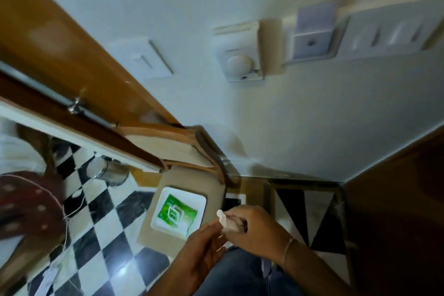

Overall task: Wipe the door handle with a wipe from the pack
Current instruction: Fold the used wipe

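A green and white wipe pack (178,212) lies flat on the tan seat of a wooden chair (206,149). Just right of the pack, my right hand (254,228) pinches a small white wipe (224,218) between thumb and fingers. My left hand (204,252) is below it with fingers spread, its fingertips close to the wipe; it holds nothing I can see. The brown wooden door (72,55) runs across the upper left with a metal bar fitting (77,107) on its edge. No door handle is clearly visible.
A wall with a light switch (144,60), a thermostat dial (240,62) and a card holder (312,36) fills the upper right. Black and white checkered floor (96,223) lies below. A steel bin (108,170) shows at left. Dark wood panel (396,199) stands at right.
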